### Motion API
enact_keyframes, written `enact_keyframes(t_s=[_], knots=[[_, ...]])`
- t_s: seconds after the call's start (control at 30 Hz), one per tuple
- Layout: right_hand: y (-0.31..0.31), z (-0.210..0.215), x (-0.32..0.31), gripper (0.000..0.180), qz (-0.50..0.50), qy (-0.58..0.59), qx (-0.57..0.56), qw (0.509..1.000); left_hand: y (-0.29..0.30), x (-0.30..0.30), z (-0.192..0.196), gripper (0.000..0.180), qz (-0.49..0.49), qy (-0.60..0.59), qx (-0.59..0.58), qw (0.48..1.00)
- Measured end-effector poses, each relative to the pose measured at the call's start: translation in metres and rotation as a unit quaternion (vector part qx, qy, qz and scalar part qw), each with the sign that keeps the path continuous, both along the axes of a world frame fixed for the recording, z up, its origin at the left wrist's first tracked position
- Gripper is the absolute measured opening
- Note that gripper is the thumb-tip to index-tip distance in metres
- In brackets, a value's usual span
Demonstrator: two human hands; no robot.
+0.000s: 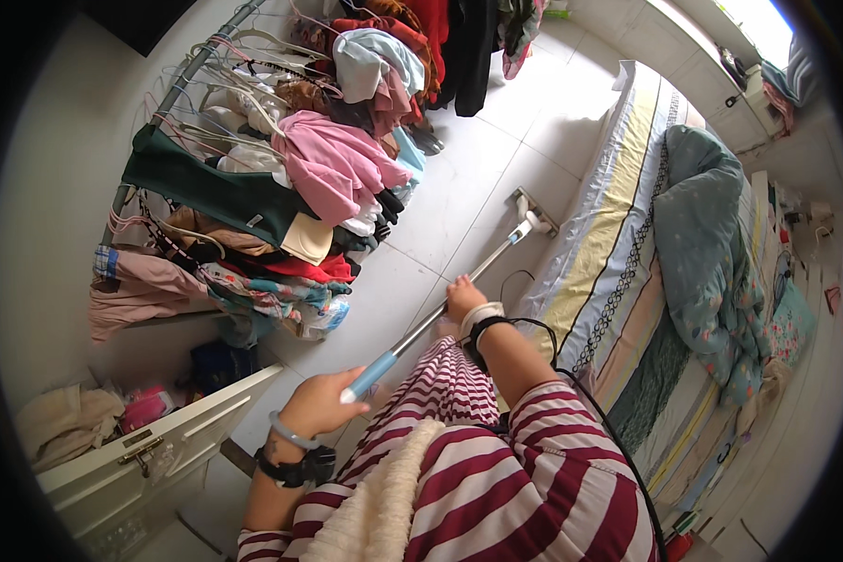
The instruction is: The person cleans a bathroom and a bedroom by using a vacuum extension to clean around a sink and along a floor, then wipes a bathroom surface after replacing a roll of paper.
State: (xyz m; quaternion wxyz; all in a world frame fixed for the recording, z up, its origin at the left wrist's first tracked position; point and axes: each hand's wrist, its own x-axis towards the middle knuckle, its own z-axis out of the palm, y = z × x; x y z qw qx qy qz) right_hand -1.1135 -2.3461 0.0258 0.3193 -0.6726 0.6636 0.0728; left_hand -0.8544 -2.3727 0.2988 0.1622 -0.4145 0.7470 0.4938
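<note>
A long-handled floor mop [410,339] slants from my lap up to the right. Its shaft is silver with a light blue grip, and its narrow flat head [537,213] rests on the tiles beside the bed. My left hand [317,403] is closed round the top end of the grip, its thumb by the white cap. Further down the shaft, my right hand [464,300] is wrapped round the silver part. Both wrists wear bands, and a dark cable loops near the right forearm.
On the left stands a clothes rack [183,80] crowded with garments on hangers. A bed [601,234] with a striped sheet and rumpled grey-green quilt [707,244] fills the right. At lower left is a white cabinet door [159,450]. Pale floor tiles [459,178] run between rack and bed.
</note>
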Motion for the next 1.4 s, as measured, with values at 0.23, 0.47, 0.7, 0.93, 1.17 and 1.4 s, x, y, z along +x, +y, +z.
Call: enact_keyframes(t_s=[0.23,0.47,0.7,0.93,1.17,1.4], knots=[[0.047,0.001,0.121,0.042,-0.013,-0.013,-0.082,0.996,0.029,0.118,0.028,0.055,-0.026,-0.033,-0.072,0.997],[0.069,0.034,0.268,0.025,0.043,-0.130,0.000,0.991,0.077,0.245,0.079,0.046,0.102,-0.122,-0.090,0.983],[0.076,0.107,0.362,0.025,0.223,-0.197,0.031,0.954,0.120,0.338,0.134,0.042,0.176,-0.100,-0.149,0.968],[0.071,0.077,0.315,0.021,0.126,-0.165,-0.032,0.978,0.092,0.313,0.090,0.037,0.230,-0.046,-0.128,0.964],[0.048,0.006,0.223,0.022,-0.067,0.015,-0.039,0.997,0.076,0.231,-0.011,0.035,0.220,0.021,-0.143,0.965],[0.019,-0.011,0.192,0.028,-0.068,0.024,-0.035,0.997,0.100,0.200,-0.037,0.040,0.252,0.016,-0.080,0.964]])
